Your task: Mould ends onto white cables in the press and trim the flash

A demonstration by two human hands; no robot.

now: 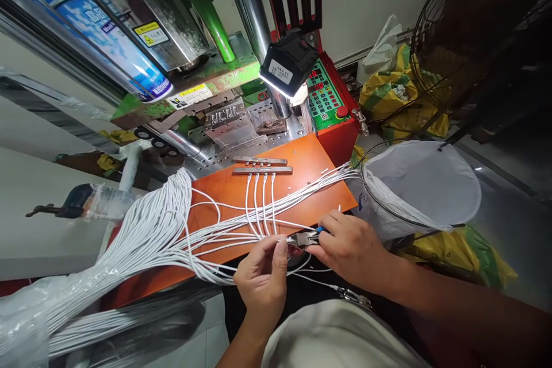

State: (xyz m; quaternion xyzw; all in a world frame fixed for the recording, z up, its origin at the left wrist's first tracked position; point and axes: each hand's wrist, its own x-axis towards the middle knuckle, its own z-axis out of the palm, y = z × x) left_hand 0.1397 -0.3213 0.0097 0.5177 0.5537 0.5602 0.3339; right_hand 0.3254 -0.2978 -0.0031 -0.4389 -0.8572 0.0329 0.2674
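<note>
My left hand [264, 283] pinches the end of a white cable between thumb and fingers, at the front edge of the orange board [302, 164]. Close beside it, my right hand [347, 244] is closed around a pair of cutting pliers [305, 238] with a bit of blue handle showing. The plier jaws point left at the cable end; whether they touch it I cannot make out. Behind my hands lie many white cables [168, 213] in a bundle. Several cable ends sit in a metal bar [262, 171], with a second bar [260, 160] behind it.
A green press with a metal mould [226, 118] stands behind the board. A lamp [290, 63] hangs over it, left of a red control box [338, 109]. At right is a white-lined hoop bag [422, 178]. A clamp [77, 201] sticks out at left.
</note>
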